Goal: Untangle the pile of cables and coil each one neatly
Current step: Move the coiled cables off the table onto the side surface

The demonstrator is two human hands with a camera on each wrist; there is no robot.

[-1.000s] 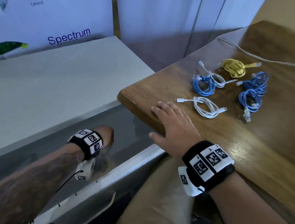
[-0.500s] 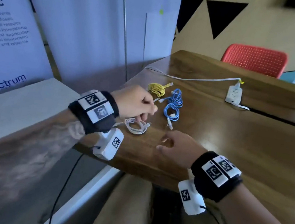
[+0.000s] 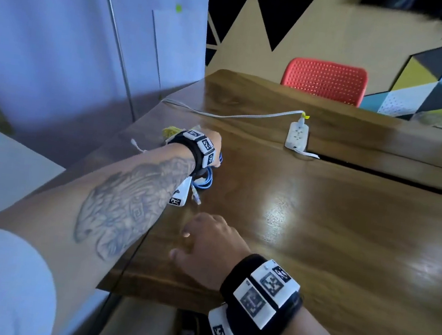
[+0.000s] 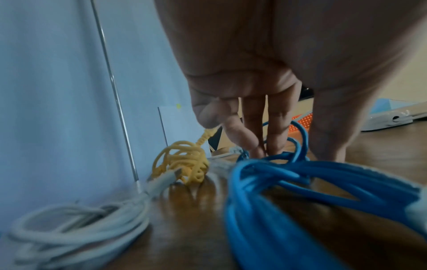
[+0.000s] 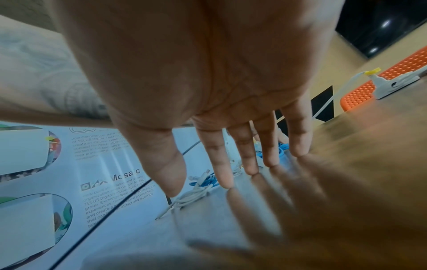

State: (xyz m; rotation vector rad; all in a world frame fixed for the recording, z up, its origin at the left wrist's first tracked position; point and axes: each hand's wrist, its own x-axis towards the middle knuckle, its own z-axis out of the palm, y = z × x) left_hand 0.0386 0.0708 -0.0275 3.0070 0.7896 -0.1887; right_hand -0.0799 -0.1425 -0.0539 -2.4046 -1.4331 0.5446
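Several coiled cables lie near the left edge of the wooden table (image 3: 344, 238). My left hand (image 3: 212, 145) reaches over them, its forearm hiding most. In the left wrist view, its fingers (image 4: 275, 142) point straight down and touch the far blue coil (image 4: 298, 138), with the thumb apart on the right. A nearer blue coil (image 4: 300, 201), a yellow bundle (image 4: 182, 162) and a white coil (image 4: 80, 222) lie around it. A blue coil (image 3: 207, 182) and the yellow bundle (image 3: 170, 131) peek out beside the wrist. My right hand (image 3: 205, 240) rests flat on the table, fingers (image 5: 245, 160) straight, holding nothing.
A white power strip (image 3: 297, 136) lies further back, and its cord (image 3: 234, 116) runs left across the table. A red chair (image 3: 325, 78) stands behind the far edge. A lower white surface (image 3: 5, 168) and a printed banner sit to the left.
My left hand came up from below the table, passed over the white coil and now reaches further to the blue coils. The right hand stayed on the table near its front edge.
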